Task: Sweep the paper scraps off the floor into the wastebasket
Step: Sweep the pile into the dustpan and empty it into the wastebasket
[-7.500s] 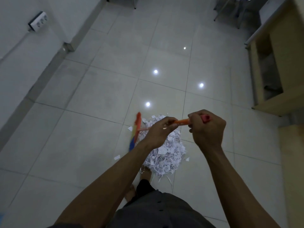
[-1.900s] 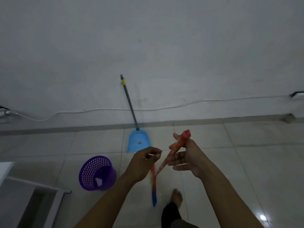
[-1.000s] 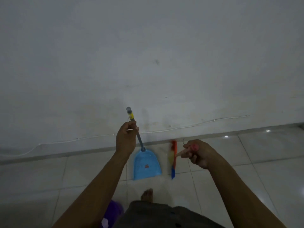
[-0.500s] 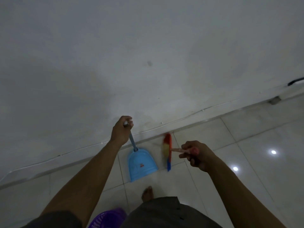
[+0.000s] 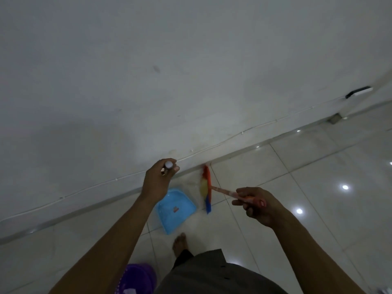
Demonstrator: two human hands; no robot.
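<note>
My left hand (image 5: 158,180) grips the top of the dustpan's long handle, whose shaft is hidden behind the hand. Its light blue dustpan (image 5: 175,210) hangs or rests just below, near the foot of the wall. My right hand (image 5: 257,205) holds the orange handle of the broom (image 5: 206,190), whose orange, yellow and blue bristles stand to the right of the dustpan. The purple wastebasket (image 5: 137,279) shows at the bottom edge, beside my left forearm. No paper scraps are in view.
A white wall (image 5: 169,81) fills the upper frame, with a thin cable running along it above the skirting. A power strip (image 5: 358,91) sits on the wall at far right. My bare foot (image 5: 179,244) stands on glossy white tiles.
The view has swung right and tilted. My left hand keeps hold of the dustpan handle and has drawn the pan away from the wall. The broom stays in my right hand.
</note>
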